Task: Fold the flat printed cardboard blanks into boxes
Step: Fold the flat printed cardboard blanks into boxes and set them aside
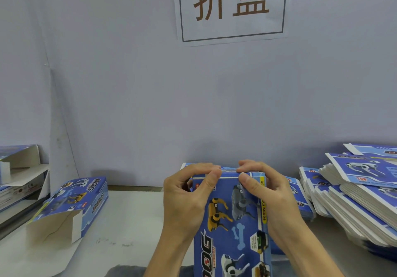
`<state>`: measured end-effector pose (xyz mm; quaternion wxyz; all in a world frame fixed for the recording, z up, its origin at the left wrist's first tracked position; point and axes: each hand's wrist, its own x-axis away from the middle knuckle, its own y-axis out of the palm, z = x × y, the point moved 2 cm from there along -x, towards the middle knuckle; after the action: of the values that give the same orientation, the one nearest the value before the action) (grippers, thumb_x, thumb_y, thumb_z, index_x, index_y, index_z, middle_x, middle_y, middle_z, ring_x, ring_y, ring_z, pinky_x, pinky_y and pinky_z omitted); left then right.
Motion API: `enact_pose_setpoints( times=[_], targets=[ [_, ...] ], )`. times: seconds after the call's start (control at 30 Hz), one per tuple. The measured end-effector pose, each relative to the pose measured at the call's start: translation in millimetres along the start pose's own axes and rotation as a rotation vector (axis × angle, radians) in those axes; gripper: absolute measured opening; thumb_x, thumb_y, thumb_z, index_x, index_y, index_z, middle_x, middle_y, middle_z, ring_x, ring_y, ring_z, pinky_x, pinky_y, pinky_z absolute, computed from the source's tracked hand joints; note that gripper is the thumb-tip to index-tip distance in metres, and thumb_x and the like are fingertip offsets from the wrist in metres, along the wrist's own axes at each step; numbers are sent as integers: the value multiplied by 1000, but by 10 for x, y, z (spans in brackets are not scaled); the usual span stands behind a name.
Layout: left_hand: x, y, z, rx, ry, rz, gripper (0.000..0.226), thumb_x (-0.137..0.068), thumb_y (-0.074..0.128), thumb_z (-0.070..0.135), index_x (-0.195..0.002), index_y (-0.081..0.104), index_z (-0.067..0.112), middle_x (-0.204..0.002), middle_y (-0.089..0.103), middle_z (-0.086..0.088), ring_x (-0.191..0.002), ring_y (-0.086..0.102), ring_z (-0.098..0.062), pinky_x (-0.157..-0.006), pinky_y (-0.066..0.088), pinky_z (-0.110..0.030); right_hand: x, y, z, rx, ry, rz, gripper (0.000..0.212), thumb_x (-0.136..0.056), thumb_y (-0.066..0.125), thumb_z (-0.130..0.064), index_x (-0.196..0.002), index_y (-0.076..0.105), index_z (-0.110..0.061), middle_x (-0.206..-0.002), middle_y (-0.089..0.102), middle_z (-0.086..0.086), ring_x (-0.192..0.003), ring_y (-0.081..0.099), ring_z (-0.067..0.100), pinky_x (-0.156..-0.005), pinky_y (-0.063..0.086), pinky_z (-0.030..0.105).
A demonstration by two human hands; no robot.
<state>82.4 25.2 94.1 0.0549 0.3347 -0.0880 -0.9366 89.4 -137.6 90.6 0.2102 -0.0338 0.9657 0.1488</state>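
Observation:
A blue printed box (232, 229) with robot-dog pictures stands in front of me, its long face toward the camera. My left hand (187, 195) and my right hand (268, 193) both grip its far top end, thumbs on the near face and fingers curled over the top edge. The end flap under the fingers is hidden. A folded box (71, 205) lies at the left with its near end flap open. A thick stack of flat blanks (354, 195) sits at the right.
A grey-white table (129, 223) carries everything and ends at a pale blue wall with a paper sign (232, 8). More boxes and a cardboard tray (19, 173) sit at the far left. Further blanks lie behind the held box.

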Motion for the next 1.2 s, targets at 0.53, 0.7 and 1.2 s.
enact_pose_setpoints(
  times=[0.53, 0.7, 1.2],
  targets=[
    [-48, -9, 23, -260, 7, -102, 29, -68, 78, 39, -94, 72, 25, -107, 70, 14, -93, 73, -18, -71, 62, -34, -19, -24, 47, 182, -119, 77, 30, -64, 73, -49, -82, 77, -25, -111, 71, -7, -105, 69, 15, -81, 57, 35],
    [-151, -191, 99, -335, -80, -113, 52, -59, 88, 49, -106, 70, 33, -100, 74, 9, -80, 75, -15, -67, 62, -30, -40, -15, -42, 144, -107, 63, 37, -80, 77, -44, -115, 69, -37, -117, 69, -10, -102, 69, 5, -76, 56, 25],
    [-216, -411, 196, -184, -164, -151, 23, -82, 58, 41, -99, 69, 29, -99, 69, 3, -90, 70, -31, -65, 55, -40, -15, -194, -230, 572, 58, -233, 66, -73, 81, -51, -133, 54, -51, -120, 71, -10, -105, 69, 9, -91, 57, 36]
  ],
)
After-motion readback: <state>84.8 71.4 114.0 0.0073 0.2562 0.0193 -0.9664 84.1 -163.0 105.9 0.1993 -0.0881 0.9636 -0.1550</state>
